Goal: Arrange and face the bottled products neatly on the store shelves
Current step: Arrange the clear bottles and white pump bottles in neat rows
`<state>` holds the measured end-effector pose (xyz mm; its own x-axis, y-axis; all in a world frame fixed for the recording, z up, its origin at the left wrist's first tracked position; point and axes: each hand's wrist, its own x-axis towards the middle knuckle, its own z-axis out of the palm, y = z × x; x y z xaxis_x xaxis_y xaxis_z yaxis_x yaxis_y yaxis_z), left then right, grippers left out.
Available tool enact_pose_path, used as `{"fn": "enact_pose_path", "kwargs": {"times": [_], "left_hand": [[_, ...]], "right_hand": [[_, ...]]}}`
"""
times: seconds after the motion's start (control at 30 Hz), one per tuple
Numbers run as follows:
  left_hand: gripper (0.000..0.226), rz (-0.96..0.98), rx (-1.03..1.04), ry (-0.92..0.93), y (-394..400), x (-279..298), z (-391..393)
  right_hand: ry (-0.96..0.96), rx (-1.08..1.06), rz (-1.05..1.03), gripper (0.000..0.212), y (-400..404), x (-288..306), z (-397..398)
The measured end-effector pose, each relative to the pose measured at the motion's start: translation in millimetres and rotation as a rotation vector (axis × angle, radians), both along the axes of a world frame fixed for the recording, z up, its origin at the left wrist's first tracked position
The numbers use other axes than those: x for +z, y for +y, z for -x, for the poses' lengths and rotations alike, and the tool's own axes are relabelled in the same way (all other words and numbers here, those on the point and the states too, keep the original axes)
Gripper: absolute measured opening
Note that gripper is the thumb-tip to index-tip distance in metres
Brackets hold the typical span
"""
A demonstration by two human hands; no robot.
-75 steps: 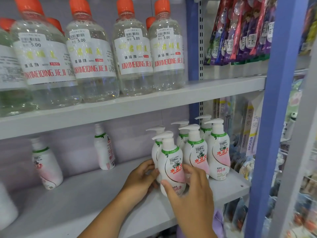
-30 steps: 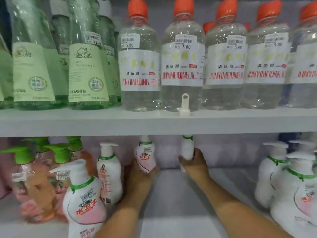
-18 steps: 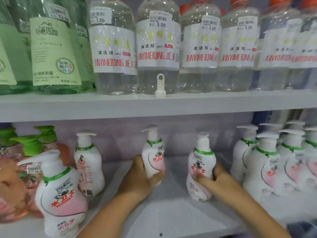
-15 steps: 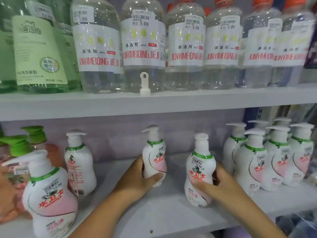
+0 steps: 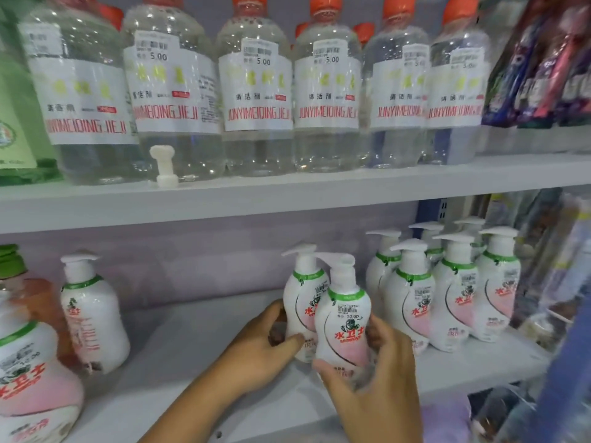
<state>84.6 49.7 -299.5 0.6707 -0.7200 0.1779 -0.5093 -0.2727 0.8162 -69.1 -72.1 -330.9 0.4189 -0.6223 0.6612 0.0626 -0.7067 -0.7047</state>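
Note:
Two white pump bottles with pink labels and green collars stand close together on the lower shelf (image 5: pixel 198 340). My left hand (image 5: pixel 265 350) grips the rear pump bottle (image 5: pixel 302 295) from its left side. My right hand (image 5: pixel 380 372) grips the front pump bottle (image 5: pixel 343 327) low down, its label facing me. Just to the right stands a tidy group of several identical pump bottles (image 5: pixel 447 289). Another such bottle (image 5: pixel 91 318) stands alone at the left, turned sideways, and one (image 5: pixel 28 378) sits very near at the far left.
The upper shelf (image 5: pixel 287 196) carries a row of clear orange-capped bottles (image 5: pixel 256 91) with white labels, and a small white plastic clip (image 5: pixel 164 166) in front of them. Green bottles (image 5: pixel 16 129) stand at the upper left. Packaged goods (image 5: pixel 543 59) hang at the right. An orange-pink bottle (image 5: pixel 41 302) stands lower left.
Both hands have carried their pump bottles to the right and brought them together, one in front of the other, next to the right-hand group. The view has shifted right.

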Motion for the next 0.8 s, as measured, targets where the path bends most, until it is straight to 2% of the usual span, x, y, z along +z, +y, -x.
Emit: {"fn": "enact_pose_path", "kwargs": {"times": [0.1, 0.27, 0.6, 0.8], "left_hand": [[0.04, 0.045, 0.009, 0.007, 1, -3, 1], [0.038, 0.012, -0.039, 0.059, -13, 1, -3], [0.029, 0.051, -0.079, 0.083, -49, 3, 7], [0.035, 0.09, -0.068, 0.065, -57, -6, 11]], "right_hand": [[-0.001, -0.062, 0.036, 0.082, -7, 1, -6], [0.028, -0.073, 0.027, 0.079, -20, -2, -1], [0.033, -0.182, 0.148, 0.083, -38, -7, 1], [0.074, -0.198, 0.172, 0.084, -41, -7, 0]]}}
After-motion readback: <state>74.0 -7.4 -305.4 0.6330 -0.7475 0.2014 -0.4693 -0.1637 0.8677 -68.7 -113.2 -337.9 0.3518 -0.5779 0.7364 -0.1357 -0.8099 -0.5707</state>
